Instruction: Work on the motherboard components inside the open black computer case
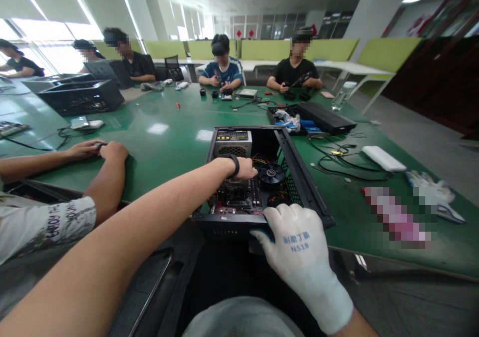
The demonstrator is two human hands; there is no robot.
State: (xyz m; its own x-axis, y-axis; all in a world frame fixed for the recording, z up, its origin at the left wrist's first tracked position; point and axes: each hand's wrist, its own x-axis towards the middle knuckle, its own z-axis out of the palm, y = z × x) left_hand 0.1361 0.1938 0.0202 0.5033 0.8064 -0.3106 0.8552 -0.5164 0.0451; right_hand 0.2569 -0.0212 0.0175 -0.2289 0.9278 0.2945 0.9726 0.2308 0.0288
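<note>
An open black computer case (307, 187) lies on the green table (164, 120), with a power supply (234, 145) at its far left, a fan (271, 173) and a circuit board (237, 193) inside. My bare left hand (246, 168), a black band at its wrist, reaches into the case beside the fan. Its fingers are curled; what they hold, if anything, is hidden. My right hand (294, 237), in a white glove, grips the near edge of the case, fingers over the rim and thumb on the outer side.
At the left, another person's hands (101, 150) rest on the table. Cables (337, 165), a white box (383, 158), a glove (430, 189) and a black tray of tools (288, 122) lie right. Several people sit across; a bottle (343, 96) stands far right.
</note>
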